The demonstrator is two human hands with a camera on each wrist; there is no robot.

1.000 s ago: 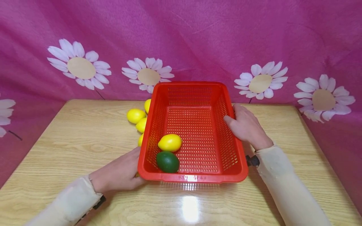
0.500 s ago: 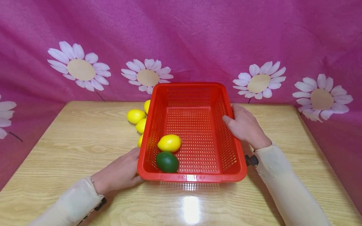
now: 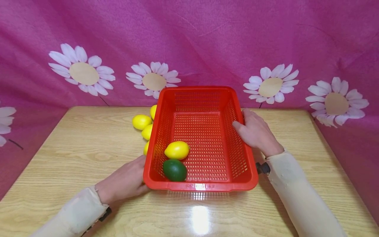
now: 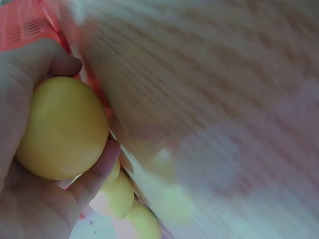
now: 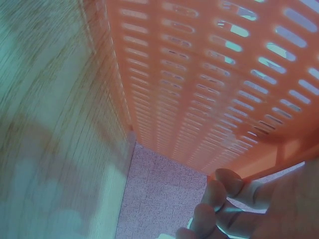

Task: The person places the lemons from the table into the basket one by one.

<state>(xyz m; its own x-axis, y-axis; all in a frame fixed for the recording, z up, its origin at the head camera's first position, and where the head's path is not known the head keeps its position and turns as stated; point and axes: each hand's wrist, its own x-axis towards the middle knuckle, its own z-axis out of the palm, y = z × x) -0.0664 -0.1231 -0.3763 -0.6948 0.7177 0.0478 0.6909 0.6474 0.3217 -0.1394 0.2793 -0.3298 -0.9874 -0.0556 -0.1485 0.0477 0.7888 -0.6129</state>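
Note:
A red perforated plastic basket (image 3: 201, 186) stands in the middle of the wooden table. Inside it, near the front left corner, lie a yellow lemon (image 3: 177, 150) and a dark green oval fruit (image 3: 175, 170). My left hand (image 3: 125, 179) is low beside the basket's front left side, its fingertips hidden behind the rim in the head view. In the left wrist view that hand holds another lemon (image 4: 65, 129) between thumb and fingers. My right hand (image 3: 259, 133) grips the basket's right rim, thumb over the top and fingers outside.
Several more lemons (image 3: 141, 122) lie on the table along the basket's left side, some partly covered by it. A purple cloth (image 3: 207, 42) with white flowers hangs behind the table (image 3: 77, 148) and down both sides.
Almost nothing differs. The whole head view shifts very slightly; both hands keep their places at the basket, and the fruits inside stay where they were.

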